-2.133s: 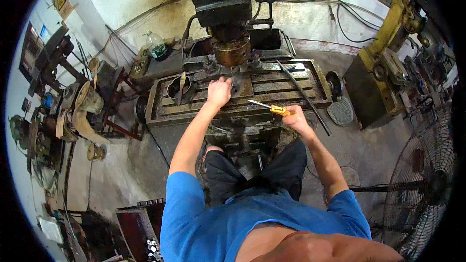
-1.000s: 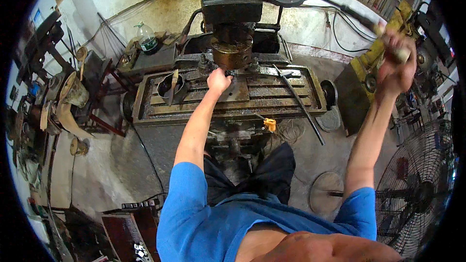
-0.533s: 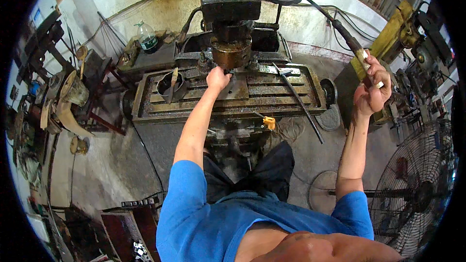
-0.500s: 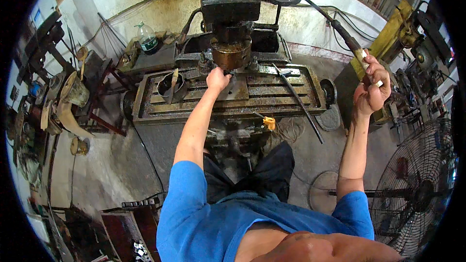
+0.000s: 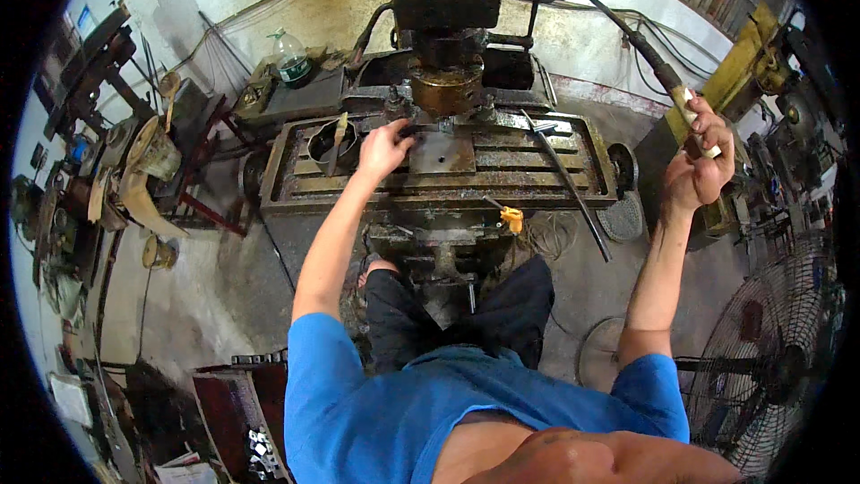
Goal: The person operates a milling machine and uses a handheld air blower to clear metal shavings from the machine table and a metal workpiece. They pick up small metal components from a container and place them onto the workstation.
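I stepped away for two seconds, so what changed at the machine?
The right hand left the yellow-handled tool on the machine table, swung up to the right and gripped the long lever handle. The left hand stayed beside the metal plate.

Slotted machine table (image 5: 296,188): steel plate (image 5: 442,152), rod (image 5: 566,181).

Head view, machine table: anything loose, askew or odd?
Yes. A long dark rod lies diagonally across the machine table and overhangs its front edge. A yellow-handled tool rests at that edge. Left hand rests beside the flat plate; right hand grips the lever handle.
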`<state>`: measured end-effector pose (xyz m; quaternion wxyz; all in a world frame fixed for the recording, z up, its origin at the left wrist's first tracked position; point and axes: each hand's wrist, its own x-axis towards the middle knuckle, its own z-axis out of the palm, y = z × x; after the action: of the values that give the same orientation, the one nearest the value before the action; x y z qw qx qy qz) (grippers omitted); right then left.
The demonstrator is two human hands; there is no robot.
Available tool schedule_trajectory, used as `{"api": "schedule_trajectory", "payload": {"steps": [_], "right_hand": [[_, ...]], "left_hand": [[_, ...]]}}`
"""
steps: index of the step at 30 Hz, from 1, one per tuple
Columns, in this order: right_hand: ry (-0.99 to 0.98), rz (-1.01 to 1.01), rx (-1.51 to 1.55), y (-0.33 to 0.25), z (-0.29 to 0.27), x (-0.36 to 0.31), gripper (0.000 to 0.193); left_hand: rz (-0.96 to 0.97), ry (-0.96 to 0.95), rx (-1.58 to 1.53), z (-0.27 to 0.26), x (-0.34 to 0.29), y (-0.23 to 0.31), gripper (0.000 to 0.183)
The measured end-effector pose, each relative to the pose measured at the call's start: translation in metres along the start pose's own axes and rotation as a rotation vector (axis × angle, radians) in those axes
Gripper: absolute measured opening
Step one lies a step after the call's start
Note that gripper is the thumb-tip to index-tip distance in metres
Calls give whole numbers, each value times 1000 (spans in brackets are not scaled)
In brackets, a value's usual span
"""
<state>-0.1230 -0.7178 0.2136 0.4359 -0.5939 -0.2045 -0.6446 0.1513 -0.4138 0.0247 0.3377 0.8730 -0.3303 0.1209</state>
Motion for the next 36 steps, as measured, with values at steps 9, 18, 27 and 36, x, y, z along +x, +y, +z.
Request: {"api": "schedule_trajectory", "payload": {"steps": [9,18,27,36], "right_hand": [[2,14,51,-1,-3,7,16],[-75,92,73,-8,-3,16,14],[27,59,71,-5,4,1,9],[-18,18,30,-3,-2,5,15]], "left_hand": [[-189,109,565,-84,-60,-34,55],[-74,183,614,-80,-63,-70,27],[-448,37,-798,-50,-51,-11,26],[-391,133,-640,46,12,10,30]]}}
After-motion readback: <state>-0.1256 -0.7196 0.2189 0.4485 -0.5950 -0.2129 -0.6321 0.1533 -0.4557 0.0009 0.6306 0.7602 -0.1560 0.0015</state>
